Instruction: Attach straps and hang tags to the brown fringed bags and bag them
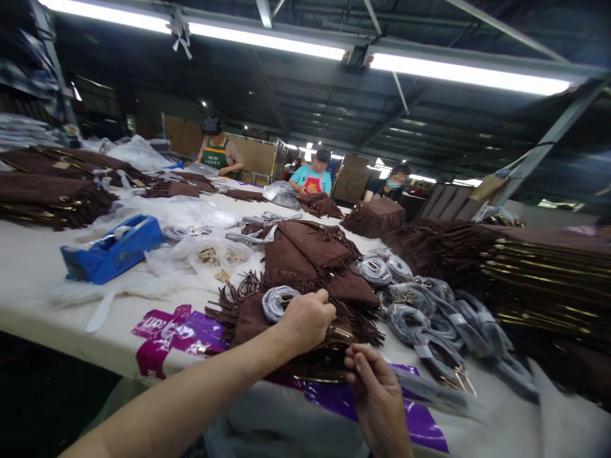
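A brown fringed bag (251, 318) lies at the near table edge, its gold zipper along the front side. My left hand (305, 321) is closed over the bag, beside a strap coil wrapped in grey film (277, 304); what its fingers grip is hidden. Gold-coloured hardware (341, 333) shows just below that hand. At the bag's right front corner, my right hand (375, 388) is closed in a pinch on the bag's edge. Another brown fringed bag (305, 251) lies right behind.
Several wrapped strap coils (410, 312) lie to the right, before a tall stack of brown bags (539, 261). A blue tape dispenser (114, 248) and clear plastic bags (210, 254) are to the left. Purple printed tape (181, 331) covers the table edge. Three people work across the table.
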The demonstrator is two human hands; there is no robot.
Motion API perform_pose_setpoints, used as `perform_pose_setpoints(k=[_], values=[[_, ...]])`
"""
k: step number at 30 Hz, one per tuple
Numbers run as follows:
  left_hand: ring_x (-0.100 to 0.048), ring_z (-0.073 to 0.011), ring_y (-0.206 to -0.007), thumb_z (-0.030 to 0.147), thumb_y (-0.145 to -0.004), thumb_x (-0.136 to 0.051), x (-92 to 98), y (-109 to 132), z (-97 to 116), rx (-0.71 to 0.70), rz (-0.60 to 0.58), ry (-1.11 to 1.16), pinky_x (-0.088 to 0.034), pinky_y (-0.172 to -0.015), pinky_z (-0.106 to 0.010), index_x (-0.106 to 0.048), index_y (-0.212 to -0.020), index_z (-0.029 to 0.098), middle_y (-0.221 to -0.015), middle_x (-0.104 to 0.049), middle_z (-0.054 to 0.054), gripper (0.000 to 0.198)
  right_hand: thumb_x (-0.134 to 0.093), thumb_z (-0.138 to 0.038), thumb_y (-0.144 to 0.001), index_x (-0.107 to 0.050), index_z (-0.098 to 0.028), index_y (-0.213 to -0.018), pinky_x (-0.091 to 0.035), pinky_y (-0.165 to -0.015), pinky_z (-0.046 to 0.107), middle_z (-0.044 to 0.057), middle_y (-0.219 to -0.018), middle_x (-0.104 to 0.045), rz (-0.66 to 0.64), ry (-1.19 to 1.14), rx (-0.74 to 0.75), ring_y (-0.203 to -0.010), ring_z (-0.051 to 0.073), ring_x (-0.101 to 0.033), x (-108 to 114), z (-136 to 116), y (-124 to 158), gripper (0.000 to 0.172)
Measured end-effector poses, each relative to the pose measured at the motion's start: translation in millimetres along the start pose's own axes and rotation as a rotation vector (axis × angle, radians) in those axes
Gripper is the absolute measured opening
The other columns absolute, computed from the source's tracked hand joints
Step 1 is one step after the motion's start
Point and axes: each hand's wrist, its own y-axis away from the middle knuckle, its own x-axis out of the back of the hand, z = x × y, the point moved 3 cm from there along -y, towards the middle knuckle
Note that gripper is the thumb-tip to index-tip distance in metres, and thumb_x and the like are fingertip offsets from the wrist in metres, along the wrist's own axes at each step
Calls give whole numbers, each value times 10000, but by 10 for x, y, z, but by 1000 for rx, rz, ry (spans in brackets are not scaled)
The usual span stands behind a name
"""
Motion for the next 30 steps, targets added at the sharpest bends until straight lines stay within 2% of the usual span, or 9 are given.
perform_pose_setpoints(k=[3, 6, 9, 11, 13, 17, 22, 26, 30], values=[[-577, -154, -722, 206, -916, -483, -48, 35, -40, 60, 36, 205, -469, -720, -265, -636, -701, 141, -804, -606, -58, 271, -846, -377, -634, -764, -224, -882, -604, -749, 325, 53, -912, -758, -49, 53, -15, -833, 214, -713, -48, 48, 18, 302], [-585, -143, -688, 226, -867, -535, -177, 90, -141, 153, 43, 620, -463, -660, -230, -670, -707, 134, -703, -626, -41, 229, -811, -384, -676, -759, -224, -951, -569, -878, 396, 65, -1010, -750, -119, 231, 71, -940, 245, -696, -78, 74, 9, 322], [-496, -95, -475, 322, -804, -585, -307, 144, -219, 328, 7, 1065, -379, -454, -192, -706, -791, 107, -609, -630, -24, 247, -755, -401, -735, -754, -218, -902, -561, -865, 409, 66, -979, -744, -97, 445, 237, -918, 244, -680, -56, 34, -17, 247], [-441, -69, -404, 367, -753, -625, -355, 166, -223, 397, 16, 1243, -314, -391, -178, -710, -778, 92, -563, -624, -22, 290, -706, -394, -786, -746, -218, -861, -561, -820, 387, 60, -922, -733, -104, 576, 357, -876, 232, -668, -50, -14, -35, 195], [-492, -75, -425, 382, -710, -658, -391, 174, -199, 408, 19, 1356, -301, -380, -167, -713, -760, 88, -583, -643, -37, 302, -664, -370, -829, -745, -230, -877, -552, -807, 370, 59, -923, -720, -153, 665, 470, -878, 226, -661, -65, -50, -45, 169], [-572, -92, -482, 348, -668, -679, -486, 191, -168, 439, -21, 1469, -350, -397, -156, -724, -801, 87, -633, -667, -48, 296, -630, -315, -870, -755, -263, -960, -552, -778, 321, 60, -981, -710, -218, 766, 643, -907, 211, -665, -93, -56, -24, 162], [-578, -96, -465, 304, -621, -714, -529, 221, -190, 493, 3, 1523, -431, -448, -179, -654, -819, 113, -615, -659, -13, 281, -619, -275, -889, -754, -259, -892, -551, -738, 263, 36, -904, -712, -209, 795, 752, -833, 174, -672, -102, -43, 31, 136], [-553, -87, -477, 300, -644, -701, -527, 252, -189, 468, 0, 1517, -440, -493, -195, -631, -764, 111, -622, -647, -14, 235, -651, -275, -865, -731, -250, -838, -548, -724, 263, 26, -858, -709, -181, 747, 750, -801, 173, -667, -108, -89, 44, 89], [-492, -75, -499, 298, -721, -643, -516, 309, -162, 398, -25, 1429, -385, -511, -194, -665, -774, 106, -618, -602, 4, 201, -664, -287, -848, -709, -233, -818, -554, -693, 280, 20, -797, -691, -130, 645, 627, -737, 174, -648, -46, -83, 28, 76]])
